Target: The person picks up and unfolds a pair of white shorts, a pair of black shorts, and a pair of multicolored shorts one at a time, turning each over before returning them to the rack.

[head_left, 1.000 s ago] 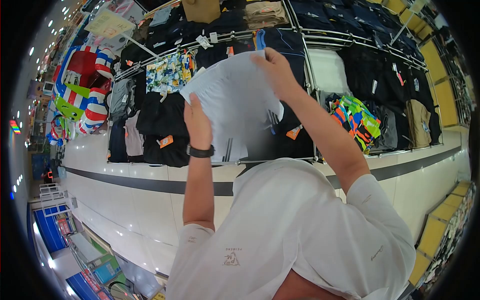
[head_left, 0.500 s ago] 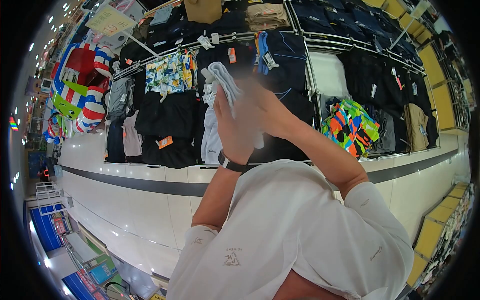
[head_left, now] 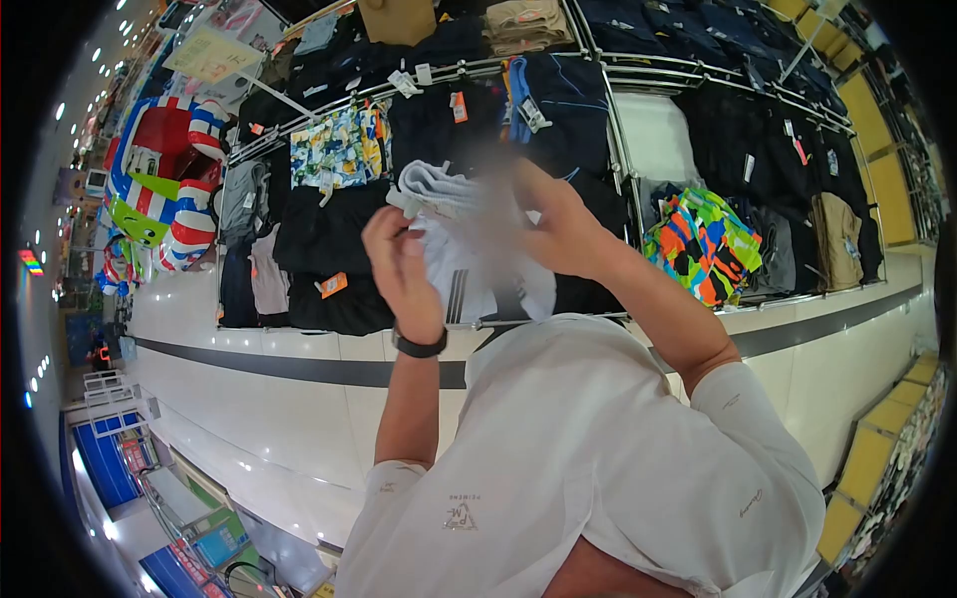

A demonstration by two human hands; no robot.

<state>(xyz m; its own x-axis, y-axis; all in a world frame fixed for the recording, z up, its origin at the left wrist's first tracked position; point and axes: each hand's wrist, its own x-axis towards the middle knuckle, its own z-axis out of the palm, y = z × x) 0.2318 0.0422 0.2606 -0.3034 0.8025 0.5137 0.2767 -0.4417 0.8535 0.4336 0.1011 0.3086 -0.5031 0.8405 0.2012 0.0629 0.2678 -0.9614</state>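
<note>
Shifted left since half a second ago, your left hand [head_left: 404, 274] curls loosely, fingers parted, just beside the pale shorts [head_left: 437, 187].
Blur hides how your right hand [head_left: 566, 231] grips; over the display rack [head_left: 619, 149], the shorts look gathered into folds, not yet flat.

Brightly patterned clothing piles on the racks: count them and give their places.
2. The yellow-blue-white pile lies left of the left hand, farther back; the orange-green pile lies right of the right hand. Others may be hidden.
</note>
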